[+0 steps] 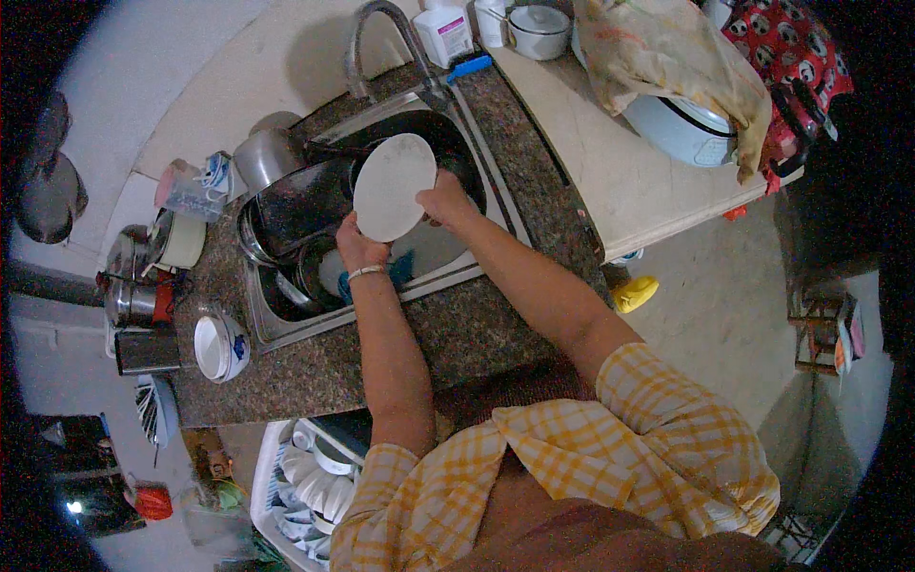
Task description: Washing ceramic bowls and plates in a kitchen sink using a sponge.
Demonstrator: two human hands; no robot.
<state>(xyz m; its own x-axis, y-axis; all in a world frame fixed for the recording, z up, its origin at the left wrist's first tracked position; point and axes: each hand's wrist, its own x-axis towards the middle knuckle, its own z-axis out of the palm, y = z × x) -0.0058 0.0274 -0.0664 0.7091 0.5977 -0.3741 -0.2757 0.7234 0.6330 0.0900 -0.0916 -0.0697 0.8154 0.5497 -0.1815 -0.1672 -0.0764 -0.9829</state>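
Note:
A white plate (pixel 394 187) is held up over a stainless steel sink (pixel 329 330), its flat face towards me. My left hand (pixel 359 245) grips its lower left edge, and my right hand (pixel 450 198) grips its right edge. Beneath the hands, the basin holds a dark pan (pixel 304 204), metal bowls or lids (pixel 251 227) at the left and a blue cloth or scrubber (pixel 402 266) partly hidden by my left hand. A curved faucet (pixel 389 8) rises at the back of the sink. The fingers behind the plate are mostly hidden.
Stacked white bowls (pixel 218 348) sit on the granite counter (pixel 286 382) left of the sink. A steel pot (pixel 268 157) stands by the back left corner. White bottles (pixel 443 32) and a blue brush (pixel 470 67) are behind. Below the counter, a rack (pixel 268 465) holds dishes.

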